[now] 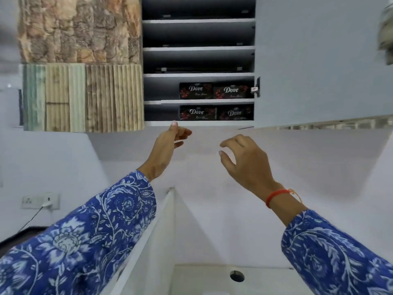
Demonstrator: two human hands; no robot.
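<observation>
Up above, the wall cabinet (pixel 212 123) stands with its door (pixel 319 60) swung out to the right, and both of the person's hands are raised just under it. The left hand (pixel 169 145) is the closer one. Its thumb points up and the tip reaches the front edge of the cabinet's bottom board, while the other fingers are loosely bent and hold nothing. Whether the thumb actually presses on that edge I cannot tell. The right hand (pixel 247 165) hovers a little lower, beneath the cabinet's right half and clear of it, with its fingers hooked in a loose claw and nothing in them. A red thread (pixel 276 195) circles that wrist, and both arms wear blue flowered sleeves (pixel 85 241).

Inside the cabinet, four dark Dove boxes (pixel 197 112) sit in the two lowest compartments, two side by side in each, set toward the right-hand wall. The bottom two lie just above the left thumb, and neither hand touches them.

Against the cabinet's left side hang ribbed sample panels (pixel 85 99), with a rough stone-look panel (pixel 78 28) above them. Below the cabinet a white partition (pixel 153 241) runs down between the arms, and beside it lies a white basin (pixel 212 279) with a dark drain hole. Well down and to the left of the cabinet, a wall socket (pixel 40 201) has a cable plugged in.
</observation>
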